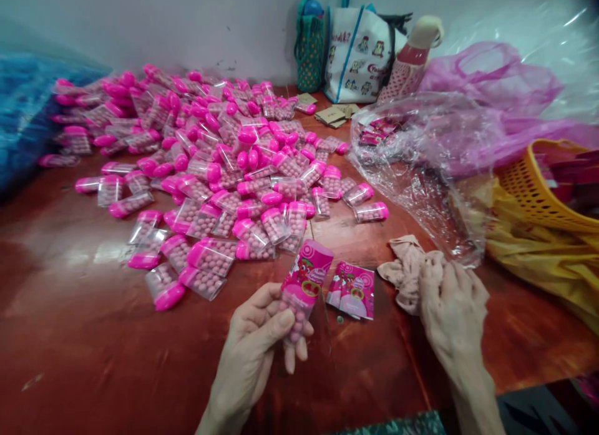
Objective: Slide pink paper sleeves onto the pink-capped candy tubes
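Note:
Between the thumb and fingers of my left hand [262,335] is a small clear container [306,285] of pink balls, with a printed pink label around its upper part. My right hand [453,316] rests on a crumpled beige cloth [406,273], its fingers bent over the cloth's right side. Flat pink printed labels [352,290] lie on the table between my hands. Beyond them spreads a large heap of clear containers [210,173] with bright pink caps and pink balls inside.
A clear plastic bag [421,154] holds printed pieces at the right, near a yellow basket [538,185] on yellow plastic. Along the wall stand a white bag [358,54] and a green bottle holder [309,54]. Blue plastic [28,117] lies at the left.

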Demonstrator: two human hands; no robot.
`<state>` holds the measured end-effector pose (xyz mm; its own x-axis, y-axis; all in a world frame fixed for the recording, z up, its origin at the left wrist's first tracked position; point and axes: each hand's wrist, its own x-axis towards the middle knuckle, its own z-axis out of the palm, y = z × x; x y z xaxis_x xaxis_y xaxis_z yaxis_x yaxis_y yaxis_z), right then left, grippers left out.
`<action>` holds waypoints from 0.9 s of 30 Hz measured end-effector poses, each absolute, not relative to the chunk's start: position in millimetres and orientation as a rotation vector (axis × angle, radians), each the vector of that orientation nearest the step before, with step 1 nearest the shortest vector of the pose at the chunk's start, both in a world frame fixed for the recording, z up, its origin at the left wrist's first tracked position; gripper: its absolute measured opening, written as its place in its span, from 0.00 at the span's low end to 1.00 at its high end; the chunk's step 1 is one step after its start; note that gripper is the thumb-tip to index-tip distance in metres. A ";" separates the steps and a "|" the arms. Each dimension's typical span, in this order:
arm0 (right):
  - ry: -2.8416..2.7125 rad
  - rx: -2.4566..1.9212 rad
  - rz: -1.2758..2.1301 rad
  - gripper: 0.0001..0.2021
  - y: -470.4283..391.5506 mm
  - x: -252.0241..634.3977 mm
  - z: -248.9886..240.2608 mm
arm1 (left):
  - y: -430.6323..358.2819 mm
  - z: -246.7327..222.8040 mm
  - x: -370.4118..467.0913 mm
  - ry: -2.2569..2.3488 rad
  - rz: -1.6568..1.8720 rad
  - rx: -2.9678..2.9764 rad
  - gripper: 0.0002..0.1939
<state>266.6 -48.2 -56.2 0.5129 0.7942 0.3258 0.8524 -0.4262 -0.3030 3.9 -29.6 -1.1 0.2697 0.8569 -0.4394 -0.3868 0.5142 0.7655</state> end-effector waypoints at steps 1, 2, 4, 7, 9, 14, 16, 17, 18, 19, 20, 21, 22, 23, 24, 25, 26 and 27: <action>-1.394 -2.322 -0.174 0.29 -50.1 273.8 -62.2 | -29.5 -0.7 4.0 0.966 0.907 0.581 0.09; -1.434 -2.297 -0.179 0.28 -52.4 277.7 -64.9 | -29.4 0.0 4.4 0.974 0.911 0.580 0.09; -1.454 -2.246 -0.238 0.27 -56.9 273.7 -59.8 | -29.5 1.6 6.2 0.995 0.908 0.584 0.09; -1.406 -2.104 -0.188 0.23 -60.2 240.3 -32.7 | -30.4 3.1 11.5 1.013 0.870 0.616 0.08; -1.375 -1.881 0.081 0.23 -59.0 207.8 -12.1 | -31.3 2.6 15.8 1.017 0.841 0.642 0.08; -0.917 -1.526 1.179 0.13 -47.9 150.0 6.9 | -33.3 -1.2 19.5 0.981 0.751 0.699 0.09; -0.717 -1.467 1.254 0.11 -44.3 145.3 3.4 | -33.5 -2.5 17.8 0.963 0.739 0.685 0.13; -0.675 -1.430 1.265 0.10 -43.4 145.4 1.7 | -33.4 -2.8 16.8 0.957 0.738 0.676 0.15; -0.662 -1.399 1.276 0.09 -43.2 146.0 0.7 | -33.2 -2.8 15.9 0.954 0.738 0.674 0.17; -0.668 -1.380 1.287 0.08 -43.6 146.4 0.4 | -33.0 -2.5 15.3 0.957 0.740 0.683 0.17; -0.686 -1.373 1.297 0.07 -44.5 146.2 0.9 | -32.8 -1.7 15.1 0.969 0.747 0.698 0.16; -0.709 -1.376 1.304 0.07 -45.7 145.2 1.9 | -32.5 -0.4 15.3 0.990 0.764 0.715 0.15; -0.726 -1.388 1.301 0.06 -46.9 143.4 3.0 | -32.3 1.1 15.8 1.015 0.789 0.728 0.13; -0.731 -1.406 1.289 0.06 -48.0 141.2 3.7 | -32.1 2.8 16.8 1.043 0.814 0.736 0.12; -0.727 -1.427 1.274 0.06 -48.9 139.1 3.9 | -32.0 4.4 17.9 1.069 0.835 0.736 0.11; -0.719 -1.448 1.255 0.06 -49.4 137.4 3.4 | -31.9 5.7 19.2 1.087 0.850 0.732 0.10; -0.709 -1.463 1.238 0.07 -49.5 136.5 2.4 | -32.0 6.5 20.4 1.096 0.859 0.728 0.10; -0.702 -1.463 1.232 0.07 -49.3 136.5 1.0 | -32.1 6.8 21.5 1.095 0.859 0.726 0.10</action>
